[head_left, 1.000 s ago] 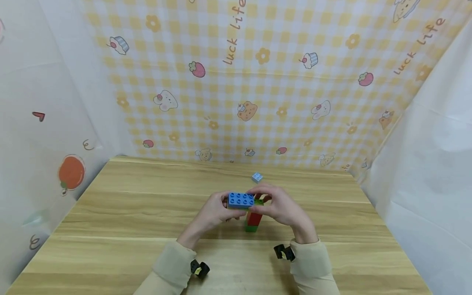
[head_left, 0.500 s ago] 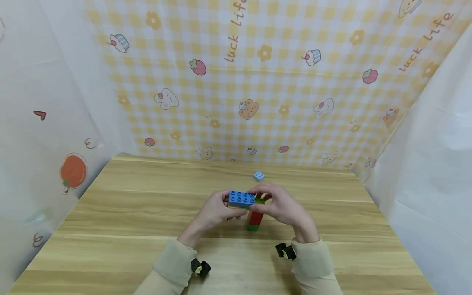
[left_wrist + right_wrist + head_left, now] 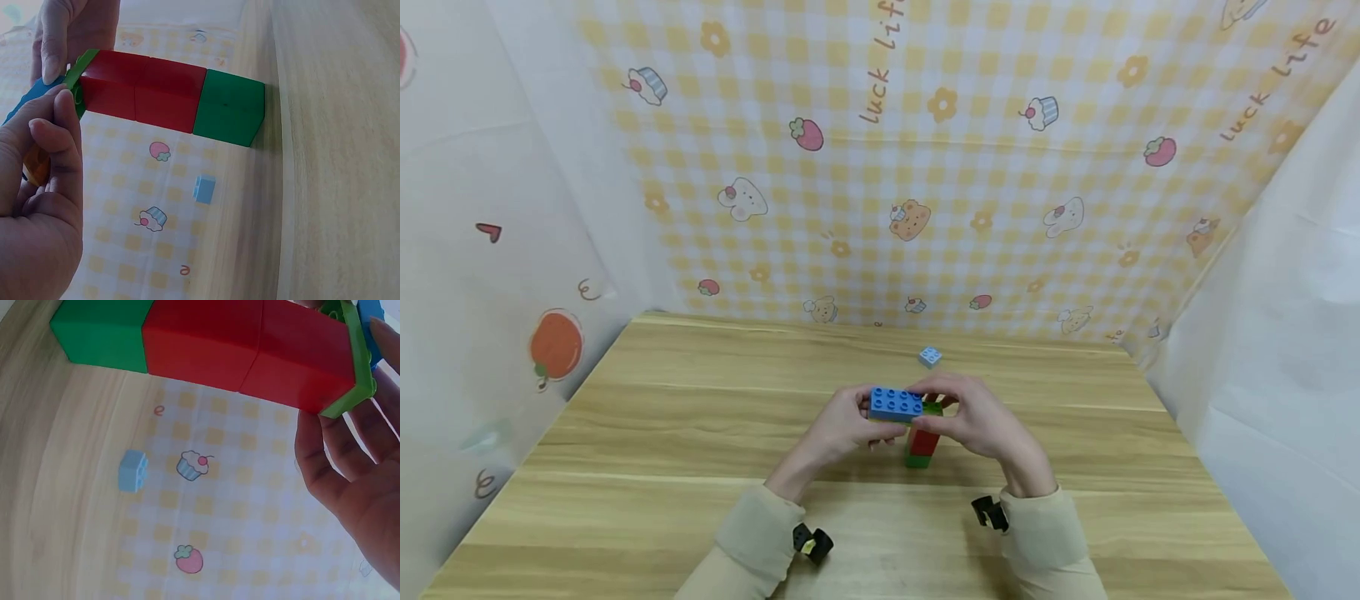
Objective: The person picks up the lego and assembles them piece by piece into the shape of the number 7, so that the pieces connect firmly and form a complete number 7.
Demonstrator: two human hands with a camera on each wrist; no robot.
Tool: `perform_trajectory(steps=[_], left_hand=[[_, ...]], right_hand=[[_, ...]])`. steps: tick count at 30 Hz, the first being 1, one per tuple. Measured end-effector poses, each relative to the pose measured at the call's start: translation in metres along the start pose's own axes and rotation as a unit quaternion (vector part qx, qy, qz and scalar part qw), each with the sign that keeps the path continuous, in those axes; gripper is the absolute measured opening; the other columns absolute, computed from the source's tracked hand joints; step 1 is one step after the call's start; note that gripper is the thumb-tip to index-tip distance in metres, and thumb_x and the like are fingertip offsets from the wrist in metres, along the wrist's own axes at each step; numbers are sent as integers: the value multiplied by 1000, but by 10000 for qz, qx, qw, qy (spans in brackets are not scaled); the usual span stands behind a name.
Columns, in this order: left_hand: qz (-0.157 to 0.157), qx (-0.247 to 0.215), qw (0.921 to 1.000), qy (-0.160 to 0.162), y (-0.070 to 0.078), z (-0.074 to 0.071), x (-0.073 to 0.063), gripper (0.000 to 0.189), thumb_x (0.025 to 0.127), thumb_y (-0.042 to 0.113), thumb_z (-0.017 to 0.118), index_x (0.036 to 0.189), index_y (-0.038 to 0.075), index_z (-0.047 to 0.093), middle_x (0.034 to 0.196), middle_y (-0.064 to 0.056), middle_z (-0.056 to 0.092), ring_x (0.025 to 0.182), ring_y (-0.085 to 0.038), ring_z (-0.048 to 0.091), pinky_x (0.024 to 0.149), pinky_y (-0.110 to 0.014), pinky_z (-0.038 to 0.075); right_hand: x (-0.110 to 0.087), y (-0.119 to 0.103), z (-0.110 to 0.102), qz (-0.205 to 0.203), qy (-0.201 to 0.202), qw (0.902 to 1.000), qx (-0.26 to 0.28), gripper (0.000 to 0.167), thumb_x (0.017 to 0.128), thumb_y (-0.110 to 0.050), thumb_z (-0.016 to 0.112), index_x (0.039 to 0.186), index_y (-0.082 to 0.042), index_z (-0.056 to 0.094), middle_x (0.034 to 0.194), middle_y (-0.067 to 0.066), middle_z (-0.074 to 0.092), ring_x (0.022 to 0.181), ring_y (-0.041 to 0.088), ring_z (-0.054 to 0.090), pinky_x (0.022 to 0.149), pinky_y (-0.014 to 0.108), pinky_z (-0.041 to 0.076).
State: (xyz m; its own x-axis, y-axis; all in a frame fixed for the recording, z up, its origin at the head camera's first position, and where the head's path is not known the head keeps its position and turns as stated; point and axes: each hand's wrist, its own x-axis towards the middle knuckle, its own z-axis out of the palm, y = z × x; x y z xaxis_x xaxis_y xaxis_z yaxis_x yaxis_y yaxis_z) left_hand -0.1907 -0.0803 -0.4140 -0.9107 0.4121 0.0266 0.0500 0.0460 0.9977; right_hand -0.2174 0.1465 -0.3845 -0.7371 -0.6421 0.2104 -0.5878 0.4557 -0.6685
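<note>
"What do we hold?"
"Our left grip (image 3: 844,427) and right grip (image 3: 976,419) pinch opposite ends of the blue brick (image 3: 893,404), a yellow piece (image 3: 39,167) showing beneath it."
"And below our right grip?"
"Our tower of red and green bricks (image 3: 165,94), upright on the desk (image 3: 700,400). A pale-blue brick (image 3: 930,357) lies beyond both grips."

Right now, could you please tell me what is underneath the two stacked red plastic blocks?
A green, boxy plastic block sits directly beneath the red blocks, apparently standing on the wood-grained table. Its top and bottom faces are covered.
</note>
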Motion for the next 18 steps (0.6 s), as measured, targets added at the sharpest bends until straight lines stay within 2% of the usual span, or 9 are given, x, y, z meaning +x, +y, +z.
perform_trajectory(steps=[9,14,18], left_hand=[[-17,-42,10000,26,-24,-3,11,36,86,4,75,119,-3,62,87,-8,70,65,-20,63,54,-27,50],[-33,77,10000,-25,-24,-5,11,39,85,10,77,119,-1,61,89,-10,69,71,-30,64,57,-32,51],[-125,175,9996,-189,-20,-8,9,46,85,18,79,122,0,59,94,-11,69,79,-36,64,61,-33,52]], right_hand=[[1,-3,-2,39,-80,9999,-145,34,87,-15,76,120,-13,69,112,-4,67,91,13,60,75,36,54],[-1,1,3,-229,66,9997,-57,34,89,-18,74,122,-14,68,113,-6,67,96,13,60,76,37,55],[-4,4,7,-294,139,9995,11,35,91,-20,72,125,-15,66,117,-6,66,101,13,60,79,36,54]])
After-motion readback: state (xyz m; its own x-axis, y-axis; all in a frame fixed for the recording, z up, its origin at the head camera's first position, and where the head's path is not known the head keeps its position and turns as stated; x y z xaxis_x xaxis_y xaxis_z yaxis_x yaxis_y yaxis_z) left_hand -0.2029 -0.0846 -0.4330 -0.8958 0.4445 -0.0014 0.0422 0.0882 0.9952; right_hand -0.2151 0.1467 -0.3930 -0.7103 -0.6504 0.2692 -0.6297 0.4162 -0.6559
